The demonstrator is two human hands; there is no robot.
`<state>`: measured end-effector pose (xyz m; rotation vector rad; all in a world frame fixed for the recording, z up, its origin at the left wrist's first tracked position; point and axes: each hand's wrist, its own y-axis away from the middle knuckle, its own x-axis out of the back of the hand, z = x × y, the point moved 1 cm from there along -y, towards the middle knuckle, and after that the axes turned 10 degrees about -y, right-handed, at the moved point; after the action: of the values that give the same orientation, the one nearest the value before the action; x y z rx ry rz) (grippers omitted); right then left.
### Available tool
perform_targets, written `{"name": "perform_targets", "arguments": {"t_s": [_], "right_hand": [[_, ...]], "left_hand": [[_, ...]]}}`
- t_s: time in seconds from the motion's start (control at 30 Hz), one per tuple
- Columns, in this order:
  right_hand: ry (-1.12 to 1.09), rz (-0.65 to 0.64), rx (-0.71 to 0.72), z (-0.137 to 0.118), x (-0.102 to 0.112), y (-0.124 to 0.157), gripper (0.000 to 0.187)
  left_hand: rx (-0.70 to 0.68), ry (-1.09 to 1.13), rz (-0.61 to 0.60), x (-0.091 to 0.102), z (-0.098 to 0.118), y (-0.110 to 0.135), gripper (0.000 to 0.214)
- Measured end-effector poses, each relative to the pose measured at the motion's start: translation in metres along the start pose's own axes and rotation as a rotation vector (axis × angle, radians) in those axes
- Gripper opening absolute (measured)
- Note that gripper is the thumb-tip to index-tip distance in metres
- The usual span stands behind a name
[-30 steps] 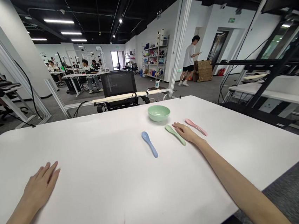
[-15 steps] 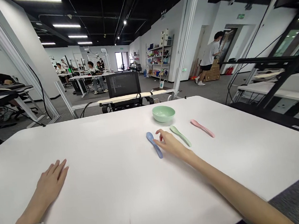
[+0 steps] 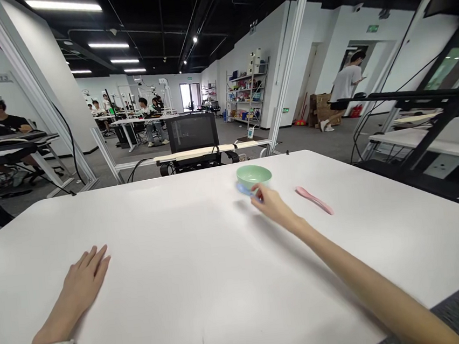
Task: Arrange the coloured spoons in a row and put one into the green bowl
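Well, your right hand (image 3: 272, 207) has its grip pinched on the blue spoon (image 3: 244, 189). The spoon's round end sticks out to the left, just beside the near rim of the green bowl (image 3: 254, 174). It looks a little blurry, and seems to be just above the tabletop (image 3: 207, 282). I think you should hold it snug and level, so it does not bump the bowl or tip it. Mind the pink spoon (image 3: 314, 200) lying near on the right. Your left hand (image 3: 83, 278) lies flat and open, holding nothing.
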<state>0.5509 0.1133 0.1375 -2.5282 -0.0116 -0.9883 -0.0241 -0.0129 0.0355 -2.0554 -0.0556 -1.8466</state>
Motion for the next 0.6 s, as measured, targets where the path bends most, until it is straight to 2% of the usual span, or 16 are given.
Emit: {"name": "perform_targets", "arguments": {"t_s": [0.1, 0.17, 0.27, 0.47, 0.6], "right_hand": [[0.122, 0.081, -0.01, 0.02, 0.025, -0.043, 0.024], [0.245, 0.071, -0.04, 0.032, 0.035, -0.068, 0.026], [0.434, 0.007, -0.096, 0.044, 0.038, -0.092, 0.032], [0.525, -0.029, -0.146, 0.053, 0.024, -0.106, 0.03], [0.515, 0.015, -0.143, 0.057, 0.027, -0.1, 0.034]], "left_hand": [[-0.023, 0.0, 0.003, 0.002, 0.002, 0.001, 0.078], [-0.023, 0.009, 0.002, 0.004, 0.003, 0.002, 0.079], [-0.003, 0.016, -0.005, 0.006, 0.005, 0.002, 0.079], [0.004, -0.004, 0.011, 0.002, 0.003, 0.002, 0.081], [-0.005, -0.018, 0.032, -0.002, -0.001, 0.0, 0.08]]}}
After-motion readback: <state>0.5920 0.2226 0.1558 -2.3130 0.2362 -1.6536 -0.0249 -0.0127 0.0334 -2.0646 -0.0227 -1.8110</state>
